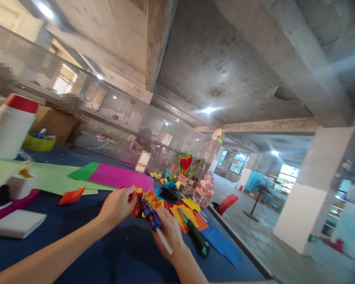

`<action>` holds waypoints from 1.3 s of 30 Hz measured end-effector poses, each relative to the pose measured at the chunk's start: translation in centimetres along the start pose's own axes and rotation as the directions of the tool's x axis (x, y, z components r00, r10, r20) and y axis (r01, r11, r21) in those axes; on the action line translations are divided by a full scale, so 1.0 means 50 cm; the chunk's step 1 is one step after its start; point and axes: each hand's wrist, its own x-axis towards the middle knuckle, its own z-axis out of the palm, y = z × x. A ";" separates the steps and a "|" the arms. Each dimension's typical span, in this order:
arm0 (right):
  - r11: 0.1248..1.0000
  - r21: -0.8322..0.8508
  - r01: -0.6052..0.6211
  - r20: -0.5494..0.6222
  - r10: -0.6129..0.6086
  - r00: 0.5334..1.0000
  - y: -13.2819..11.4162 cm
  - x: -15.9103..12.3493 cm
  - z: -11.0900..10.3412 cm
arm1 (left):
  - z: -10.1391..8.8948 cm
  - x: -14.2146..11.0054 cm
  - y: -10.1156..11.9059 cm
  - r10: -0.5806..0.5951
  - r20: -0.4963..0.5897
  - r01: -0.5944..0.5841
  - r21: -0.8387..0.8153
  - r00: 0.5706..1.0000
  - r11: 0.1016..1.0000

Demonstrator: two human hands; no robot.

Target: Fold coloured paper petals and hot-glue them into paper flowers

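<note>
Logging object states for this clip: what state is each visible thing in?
Left hand: pinching the red paper
Right hand: gripping the glue gun
Glue gun: white glue stick protruding from its back
Red paper: creased
Orange paper: folded, on the table
Purple sheet: lying flat
Blue sheets: flat, overlapping
Pink jar: upright
Ceiling light: lit

My left hand [118, 207] and right hand [170, 232] are bare, as are my forearms [56, 250], which look slender, though the wide view may be stretching them.
</note>
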 end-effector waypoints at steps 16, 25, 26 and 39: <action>1.000 0.016 -0.007 0.006 0.007 1.000 -0.001 -0.001 0.000 | 0.003 0.000 -0.002 0.018 0.011 -0.018 -0.008 1.000 1.000; 1.000 0.025 -0.017 -0.001 0.017 1.000 -0.003 -0.002 -0.003 | 0.000 0.000 -0.002 0.009 0.005 -0.009 -0.002 1.000 1.000; 1.000 0.018 -0.015 -0.004 0.015 1.000 -0.003 -0.002 -0.003 | 0.000 0.000 -0.003 0.007 0.006 -0.007 -0.002 1.000 1.000; 1.000 0.007 -0.027 -0.020 0.027 0.999 -0.001 -0.005 -0.002 | -0.007 -0.001 0.000 -0.004 0.018 0.004 -0.006 1.000 1.000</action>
